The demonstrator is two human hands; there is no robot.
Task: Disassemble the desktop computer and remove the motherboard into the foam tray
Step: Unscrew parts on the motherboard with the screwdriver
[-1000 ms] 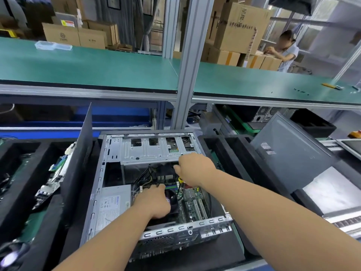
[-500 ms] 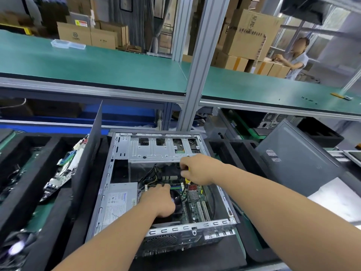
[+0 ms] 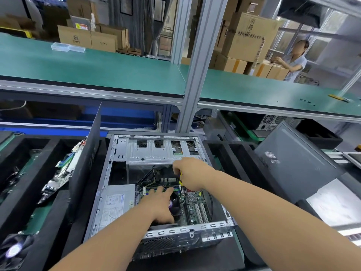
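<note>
An open desktop case (image 3: pixel 109 184) lies on its side in front of me. Inside it the green motherboard (image 3: pixel 195 208) is in place, with a black CPU fan (image 3: pixel 174 202) and a grey power supply (image 3: pixel 116 204) to its left. My left hand (image 3: pixel 158 204) rests on the board beside the fan, fingers spread over the memory slots. My right hand (image 3: pixel 188 176) is closed around a yellow-handled screwdriver (image 3: pixel 180 178) pointed down at the board's far part. A black foam tray (image 3: pixel 23 184) at the left holds another motherboard (image 3: pixel 64 169) standing on edge.
The case's dark side panel (image 3: pixel 86 163) leans upright between case and tray. More black foam trays (image 3: pixel 230 159) and a grey computer case (image 3: pixel 297 161) sit at right. A green shelf (image 3: pixel 97 69) on a metal post (image 3: pixel 197 63) runs overhead. A person works at cardboard boxes far right.
The view has tilted up slightly. My right hand with the screwdriver stays at the board's far end; my left hand stays next to the fan with fingers stretched further forward.
</note>
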